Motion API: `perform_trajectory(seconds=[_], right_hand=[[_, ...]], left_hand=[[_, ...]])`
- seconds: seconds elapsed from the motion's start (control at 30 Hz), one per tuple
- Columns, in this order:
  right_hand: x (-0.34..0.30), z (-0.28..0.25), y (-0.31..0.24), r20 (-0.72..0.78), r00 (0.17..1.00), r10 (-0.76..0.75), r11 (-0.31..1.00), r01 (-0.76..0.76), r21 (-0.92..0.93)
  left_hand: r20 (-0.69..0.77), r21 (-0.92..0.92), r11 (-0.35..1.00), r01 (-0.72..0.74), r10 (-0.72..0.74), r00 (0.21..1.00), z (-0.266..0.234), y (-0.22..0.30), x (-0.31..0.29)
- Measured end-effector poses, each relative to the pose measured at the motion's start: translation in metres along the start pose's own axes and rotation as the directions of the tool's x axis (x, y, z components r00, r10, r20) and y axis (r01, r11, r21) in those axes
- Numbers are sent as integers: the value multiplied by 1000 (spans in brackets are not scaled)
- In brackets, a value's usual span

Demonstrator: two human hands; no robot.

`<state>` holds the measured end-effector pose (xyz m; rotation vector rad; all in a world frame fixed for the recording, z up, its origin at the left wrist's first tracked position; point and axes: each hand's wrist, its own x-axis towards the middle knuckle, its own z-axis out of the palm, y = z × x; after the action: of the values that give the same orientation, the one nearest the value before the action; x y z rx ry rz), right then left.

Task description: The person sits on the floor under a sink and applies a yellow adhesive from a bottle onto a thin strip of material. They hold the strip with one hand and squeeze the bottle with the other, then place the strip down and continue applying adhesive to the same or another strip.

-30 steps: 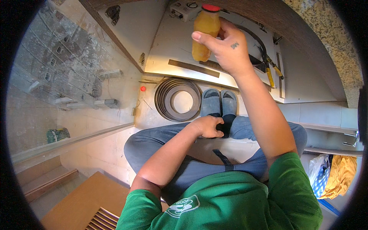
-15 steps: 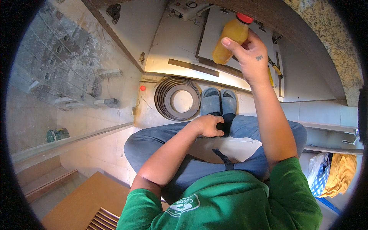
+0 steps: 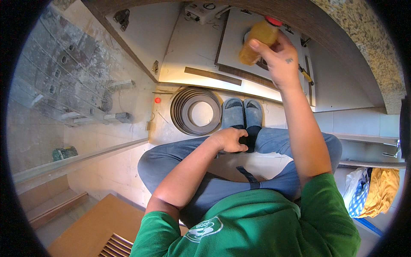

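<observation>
My right hand (image 3: 280, 62) is raised at the far side, closed around a clear plastic bottle (image 3: 261, 38) of cloudy yellow-brown liquid. Its red cap (image 3: 273, 21) points up and away, and the bottle leans. Motion slightly blurs it. My left hand (image 3: 231, 140) rests low over my crossed legs, in front of the grey slippers (image 3: 233, 113) on my feet. Its fingers are loosely bent, with a gap between thumb and forefinger and nothing visible in them. A coil of brown edge banding (image 3: 177, 113) lies on the floor left of the slippers.
An open cabinet with a loose white panel (image 3: 233, 38) stands ahead, under a speckled stone countertop (image 3: 364, 34). A yellow-and-black tool (image 3: 307, 76) lies inside. A red cap (image 3: 157, 100) is on the floor. Glass (image 3: 85, 150) borders the left; yellow cloth (image 3: 381, 190) hangs right.
The bottle in my right hand has shifted slightly up and its lower end has swung a little. The whole view has moved slightly. My left hand stays over my legs.
</observation>
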<state>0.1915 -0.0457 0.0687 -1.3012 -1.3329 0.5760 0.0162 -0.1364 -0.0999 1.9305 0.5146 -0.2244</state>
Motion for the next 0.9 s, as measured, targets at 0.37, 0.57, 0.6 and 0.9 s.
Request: perform_trajectory(seconds=[0.37, 0.57, 0.6, 0.9], right_hand=[[6, 15, 2, 37, 999, -18, 999, 19, -29], [-6, -5, -3, -36, 996, 85, 996, -85, 3], [-9, -12, -5, -37, 998, 56, 998, -55, 23], [-6, 11, -4, 74, 997, -16, 1000, 14, 27]], left_hand=[[14, 10, 1000, -13, 12, 1000, 1, 0, 1], [-17, 12, 999, -32, 32, 999, 0, -1, -1], [-12, -4, 1000, -23, 23, 1000, -1, -1, -1], [3, -4, 1000, -22, 22, 1000, 1, 1, -1]])
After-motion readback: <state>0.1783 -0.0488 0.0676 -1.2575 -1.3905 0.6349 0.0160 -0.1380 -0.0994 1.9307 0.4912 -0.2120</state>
